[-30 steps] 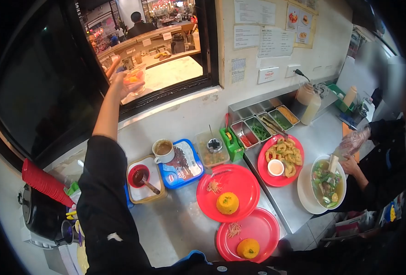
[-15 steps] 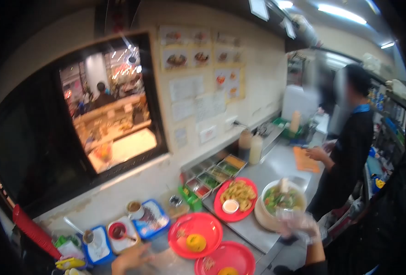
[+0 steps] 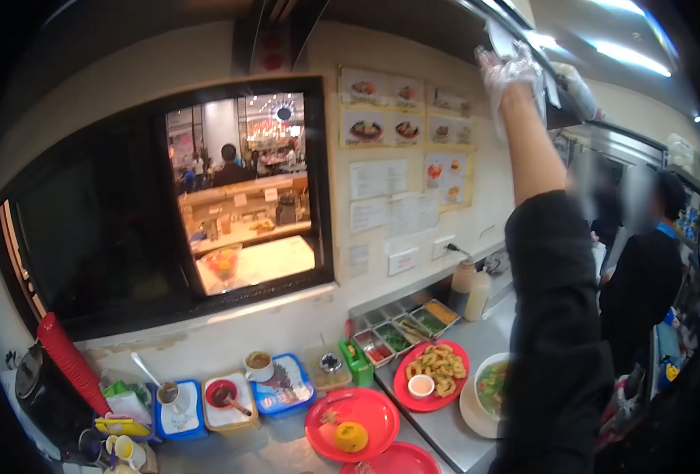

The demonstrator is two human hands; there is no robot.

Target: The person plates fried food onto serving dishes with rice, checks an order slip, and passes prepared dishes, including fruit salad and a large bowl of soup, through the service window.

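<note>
My right hand, in a clear plastic glove, is raised high at the overhead rail, its fingers closed on a white paper slip. My left hand is out of view. Below my raised arm, a white bowl of soup with greens is partly hidden by the black sleeve. Beside it a red plate carries fried rings and a small cup of pale sauce. Another red plate holds a yellow rice mound. A third red plate is cut off at the bottom.
Topping trays and squeeze bottles line the wall. Sauce containers on blue-rimmed tubs stand at the left, near stacked red bowls. A co-worker stands at the right. A serving window opens ahead.
My right hand has gone from beside the soup bowl up to the hanging slips. My left hand has left the view. The view has swung, and the co-worker appears farther right.
</note>
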